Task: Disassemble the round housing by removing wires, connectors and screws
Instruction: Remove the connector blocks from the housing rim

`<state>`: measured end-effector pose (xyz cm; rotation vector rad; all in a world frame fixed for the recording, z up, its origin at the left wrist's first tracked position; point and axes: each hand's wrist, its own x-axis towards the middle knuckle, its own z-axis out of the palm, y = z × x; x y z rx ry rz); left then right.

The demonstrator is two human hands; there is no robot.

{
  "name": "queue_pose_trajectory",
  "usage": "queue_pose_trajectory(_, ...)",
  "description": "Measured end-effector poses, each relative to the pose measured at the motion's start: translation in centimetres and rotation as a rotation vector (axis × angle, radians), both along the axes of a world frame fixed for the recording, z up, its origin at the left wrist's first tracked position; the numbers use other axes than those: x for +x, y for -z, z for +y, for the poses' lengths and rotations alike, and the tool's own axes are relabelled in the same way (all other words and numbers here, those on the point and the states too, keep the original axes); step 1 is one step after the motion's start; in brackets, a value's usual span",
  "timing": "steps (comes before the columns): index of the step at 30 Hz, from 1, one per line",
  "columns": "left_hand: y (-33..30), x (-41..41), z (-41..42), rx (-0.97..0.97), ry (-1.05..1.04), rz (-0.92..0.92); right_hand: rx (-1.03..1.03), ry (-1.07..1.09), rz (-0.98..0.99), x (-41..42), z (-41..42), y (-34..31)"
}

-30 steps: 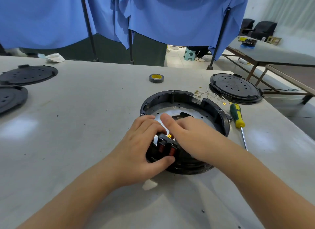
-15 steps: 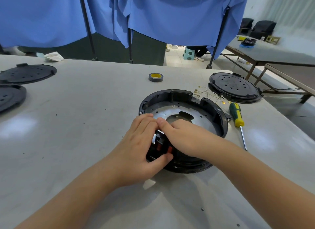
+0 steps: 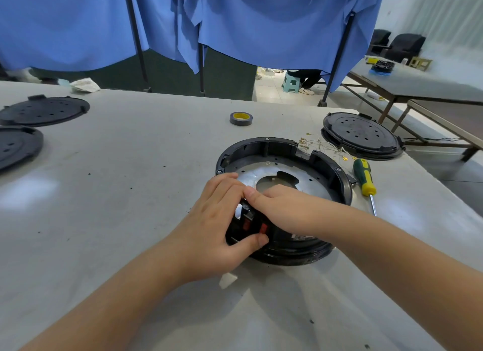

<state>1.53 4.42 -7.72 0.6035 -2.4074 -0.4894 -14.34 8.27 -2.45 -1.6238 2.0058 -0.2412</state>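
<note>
— What do my hands have?
— My left hand (image 3: 209, 227) curls round the black connector block (image 3: 248, 221), thumb under it; my right hand (image 3: 282, 207) lies on top, fingers hidden, grip unclear.
— And the part?
— The round housing (image 3: 282, 152), black-rimmed with a silvery plate, sits mid-table (image 3: 130, 180), screwdriver (image 3: 364, 178) just right.

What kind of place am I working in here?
Probably a workshop or disassembly bench. The grey table carries the round housing, several black round covers, a screwdriver and a roll of tape. Blue cloth screens hang behind it, with another work table beyond.
</note>
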Motion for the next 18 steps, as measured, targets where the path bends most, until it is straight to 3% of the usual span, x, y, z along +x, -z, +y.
queue_pose_trajectory(18,-0.07,0.04,0.03,-0.010,-0.018,-0.028,-0.048,-0.046,-0.051,-0.22,0.14,-0.01)
